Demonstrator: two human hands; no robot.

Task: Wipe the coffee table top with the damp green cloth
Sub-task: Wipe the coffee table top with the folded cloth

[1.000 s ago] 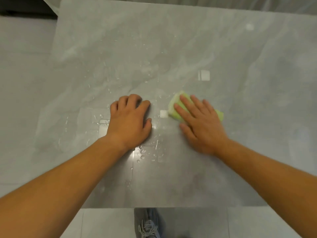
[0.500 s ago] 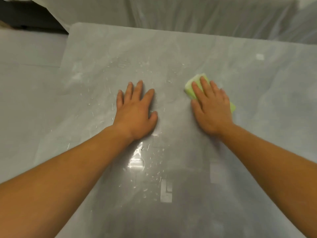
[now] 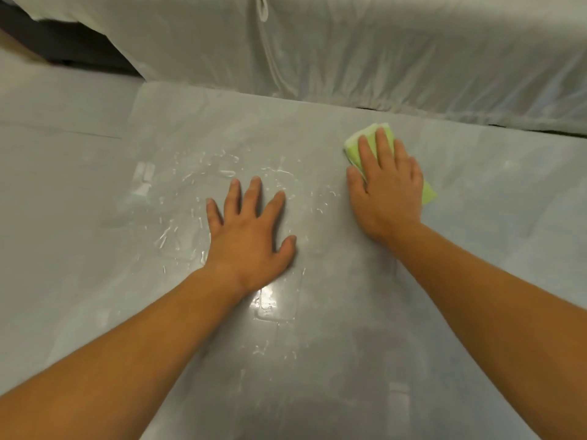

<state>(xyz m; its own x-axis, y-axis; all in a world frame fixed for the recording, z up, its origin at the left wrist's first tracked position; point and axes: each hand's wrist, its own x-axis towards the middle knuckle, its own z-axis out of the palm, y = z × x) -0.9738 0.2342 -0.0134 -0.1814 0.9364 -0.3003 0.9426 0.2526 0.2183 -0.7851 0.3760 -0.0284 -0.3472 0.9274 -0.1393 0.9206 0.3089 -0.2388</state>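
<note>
My right hand (image 3: 389,192) lies flat on the folded light-green cloth (image 3: 368,136), fingers (image 3: 385,144) straight and close together. They grip nothing and simply press the cloth onto the glossy grey stone-look counter (image 3: 482,255). The cloth sits far across the top on the right, near the far edge, and 1 corner pokes out past my little-finger side. Just beyond that edge hangs a white draped fabric cover (image 3: 381,58), so there's little room ahead. My left hand (image 3: 251,233) rests palm-down near the middle, 4 fingers spread, thumb out, holding nothing. Water beads and streaks (image 3: 222,168) glisten ahead of it and to its left, with a wet shine by my wrist. The counter's left edge runs diagonally, with pale floor (image 3: 57,128) past it. Open grey surface stretches right of the cloth and back toward me.
</note>
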